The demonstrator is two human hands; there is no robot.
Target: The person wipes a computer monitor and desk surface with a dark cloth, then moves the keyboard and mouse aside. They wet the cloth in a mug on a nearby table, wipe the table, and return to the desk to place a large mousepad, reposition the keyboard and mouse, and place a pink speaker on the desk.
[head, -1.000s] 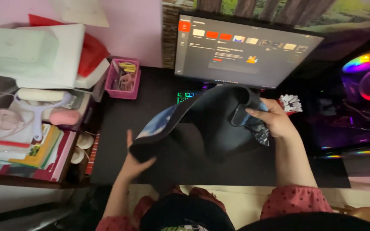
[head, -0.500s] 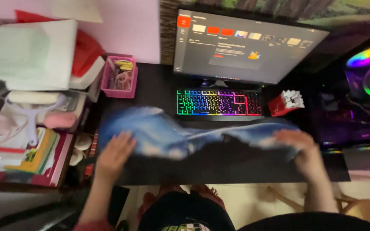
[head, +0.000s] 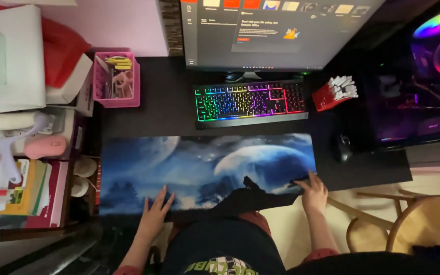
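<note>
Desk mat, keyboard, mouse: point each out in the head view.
desk mat [head: 204, 163], head view, on the pale moon print near its middle.
keyboard [head: 250, 102], head view, on the lit keys at its centre.
mouse [head: 341, 147], head view, on its dark back.

Dark rectangular monitor screen [head: 266, 30] behind rainbow-lit keyboard [head: 249, 103].
</note>
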